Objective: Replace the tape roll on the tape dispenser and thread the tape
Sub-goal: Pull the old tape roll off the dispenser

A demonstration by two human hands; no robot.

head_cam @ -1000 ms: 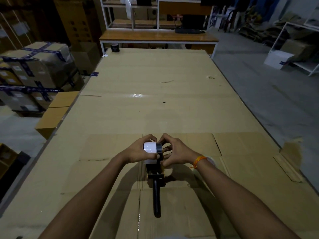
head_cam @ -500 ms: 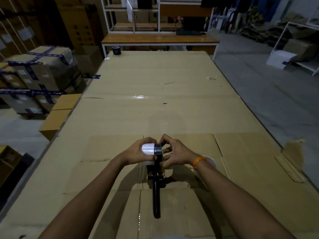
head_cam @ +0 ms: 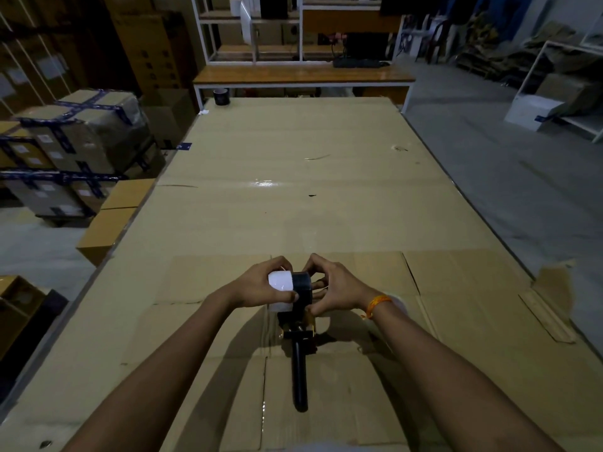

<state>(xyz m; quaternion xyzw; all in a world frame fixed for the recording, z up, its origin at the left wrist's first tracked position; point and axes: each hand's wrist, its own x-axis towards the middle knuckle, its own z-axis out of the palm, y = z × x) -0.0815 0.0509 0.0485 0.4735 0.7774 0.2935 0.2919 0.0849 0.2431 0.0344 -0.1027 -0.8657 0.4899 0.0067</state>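
Note:
A black tape dispenser (head_cam: 299, 363) lies on the cardboard-covered table (head_cam: 293, 177), its long handle pointing toward me. A white tape roll (head_cam: 280, 282) sits at the dispenser's head, beside a dark round hub (head_cam: 301, 283). My left hand (head_cam: 257, 285) grips the white roll from the left. My right hand (head_cam: 332, 287) holds the dispenser head from the right, fingers curled around the hub. An orange band is on my right wrist. The dispenser's front end is hidden behind my hands.
A dark tape roll (head_cam: 221, 96) stands at the table's far left corner. Taped cartons (head_cam: 75, 138) and plain boxes (head_cam: 111, 223) stack on the floor at the left. A wooden bench (head_cam: 303, 76) with shelving stands beyond the table. Grey floor lies at the right.
Both hands keep their hold on the roll and the dispenser head. The white roll sits slightly further left of the hub than before.

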